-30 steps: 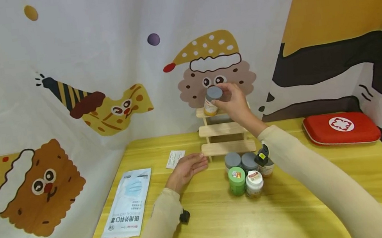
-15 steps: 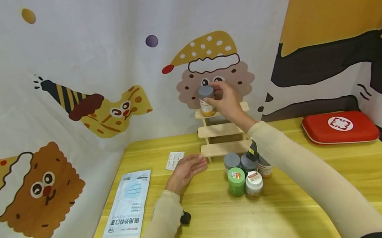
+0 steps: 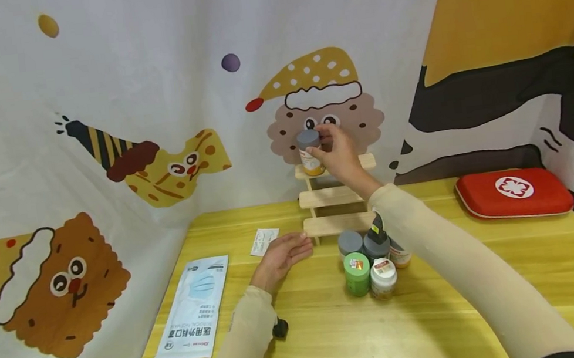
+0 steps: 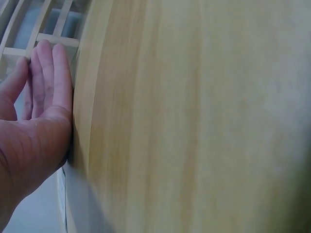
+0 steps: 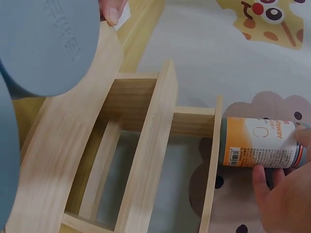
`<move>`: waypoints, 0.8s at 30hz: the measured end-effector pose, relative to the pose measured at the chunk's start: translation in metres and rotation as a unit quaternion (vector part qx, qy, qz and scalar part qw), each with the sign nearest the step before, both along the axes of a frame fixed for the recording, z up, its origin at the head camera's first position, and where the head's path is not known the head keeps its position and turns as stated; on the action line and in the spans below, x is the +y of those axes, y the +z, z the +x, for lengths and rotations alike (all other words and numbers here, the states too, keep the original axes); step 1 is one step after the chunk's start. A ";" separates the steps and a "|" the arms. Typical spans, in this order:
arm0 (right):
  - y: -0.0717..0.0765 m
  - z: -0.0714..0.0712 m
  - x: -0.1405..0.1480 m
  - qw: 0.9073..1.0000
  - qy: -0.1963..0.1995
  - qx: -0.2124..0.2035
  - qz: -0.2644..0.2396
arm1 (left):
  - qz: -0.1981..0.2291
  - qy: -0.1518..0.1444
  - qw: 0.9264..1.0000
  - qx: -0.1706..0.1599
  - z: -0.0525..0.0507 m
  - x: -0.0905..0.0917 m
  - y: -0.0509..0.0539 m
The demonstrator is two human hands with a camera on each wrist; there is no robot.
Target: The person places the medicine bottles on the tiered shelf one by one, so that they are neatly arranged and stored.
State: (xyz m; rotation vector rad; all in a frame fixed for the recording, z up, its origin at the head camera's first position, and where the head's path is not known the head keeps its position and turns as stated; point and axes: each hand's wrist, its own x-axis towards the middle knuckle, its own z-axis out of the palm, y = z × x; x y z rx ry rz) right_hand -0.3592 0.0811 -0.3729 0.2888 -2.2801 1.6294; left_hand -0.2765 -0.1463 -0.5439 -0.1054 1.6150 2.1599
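Observation:
A wooden three-step rack [image 3: 335,196] stands at the back of the table. My right hand [image 3: 339,152] grips a grey-lidded bottle [image 3: 311,154] by its upper part, at the left end of the top step. In the right wrist view the bottle [image 5: 260,142] has its base against the top board [image 5: 214,160], and the fingers of my right hand [image 5: 286,194] lie around its lid end. My left hand [image 3: 281,257] rests on the table with extended fingers, the tips touching the bottom step's left end. The left wrist view shows my left hand [image 4: 41,111] beside the rack [image 4: 58,40].
In front of the rack's right side stand grey-lidded bottles [image 3: 350,244], a green bottle [image 3: 357,274] and a white bottle [image 3: 383,279]. A mask packet [image 3: 193,311] and a small white packet [image 3: 264,241] lie at left, a red case [image 3: 514,193] at back right.
My right hand has moved left with the bottle and lowered it to the left end of the top step. My left hand has stayed at the bottom step.

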 end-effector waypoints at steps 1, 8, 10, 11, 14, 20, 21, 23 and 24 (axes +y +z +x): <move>0.000 0.001 0.000 1.000 -0.002 0.001 0.002 | 0.000 -0.001 1.000 0.000 0.000 0.000 0.000; -0.001 0.008 0.006 0.999 -0.012 0.025 0.030 | -0.001 -0.003 1.000 0.000 0.000 0.002 0.001; -0.002 0.012 0.008 0.999 -0.013 0.027 0.039 | -0.003 -0.003 1.000 -0.001 0.000 0.002 0.000; -0.002 0.015 0.010 0.999 -0.012 0.029 0.042 | -0.004 -0.004 1.000 0.000 0.000 0.001 0.000; -0.003 0.023 0.015 0.998 -0.007 0.036 0.042 | -0.008 -0.005 1.000 -0.001 0.000 0.000 0.000; -0.004 0.041 0.032 0.999 0.019 0.035 0.019 | -0.012 -0.006 1.000 -0.004 0.001 0.000 0.003; -0.004 0.045 0.035 0.999 0.022 0.034 0.018 | -0.012 -0.005 1.000 -0.005 0.001 0.000 0.003; -0.005 0.052 0.042 0.999 0.027 0.030 0.017 | -0.010 -0.004 1.000 -0.007 0.000 0.000 0.002; -0.005 0.056 0.045 0.999 0.030 0.028 0.016 | -0.009 -0.003 1.000 -0.007 0.000 0.000 0.002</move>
